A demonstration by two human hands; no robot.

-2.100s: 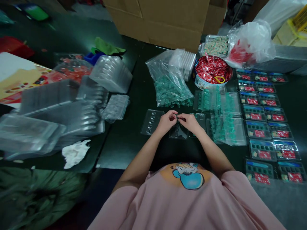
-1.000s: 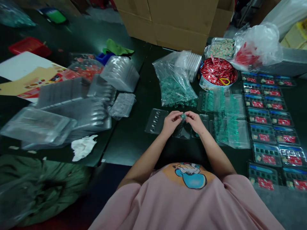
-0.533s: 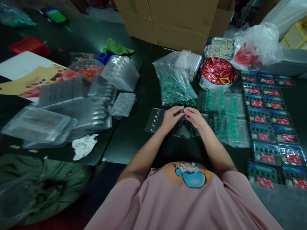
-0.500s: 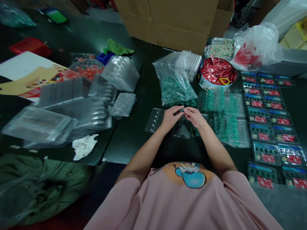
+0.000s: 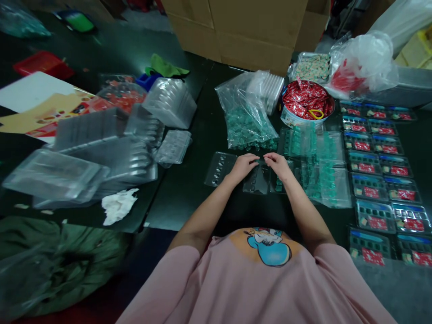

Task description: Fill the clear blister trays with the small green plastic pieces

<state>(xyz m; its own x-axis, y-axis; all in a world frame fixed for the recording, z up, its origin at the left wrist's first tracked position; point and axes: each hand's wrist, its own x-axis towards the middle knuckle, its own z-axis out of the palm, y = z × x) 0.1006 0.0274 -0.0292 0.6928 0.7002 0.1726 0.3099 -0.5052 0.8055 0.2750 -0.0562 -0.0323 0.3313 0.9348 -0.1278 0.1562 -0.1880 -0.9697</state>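
Note:
Over the top edge of a clear plastic tray (image 5: pixel 256 181), my left hand (image 5: pixel 243 166) is closed, its thumb and fingers drawn together at the tips. Facing it from the other side, my right hand (image 5: pixel 278 165) is also closed in a pinch. A small gap separates the fingertips; whatever they hold is too small to make out. Left of my left hand lies another clear tray (image 5: pixel 220 169) with a row of moulded pockets. Just beyond the hands, small green translucent pieces (image 5: pixel 249 128) fill a plastic bag and spill from its mouth.
Trays with green pieces (image 5: pixel 326 180) overlap on the right, beside rows of filled packs (image 5: pixel 367 192). A round tin (image 5: pixel 303 118) of red packets, with yellow-handled scissors (image 5: pixel 316 114), stands behind. Stacked clear blister trays (image 5: pixel 101 157) cover the left table. A cardboard box (image 5: pixel 243 31) blocks the back.
My hands have drawn slightly apart; before, their fingertips met around a small dark green piece. The tray and bag have stayed where they were.

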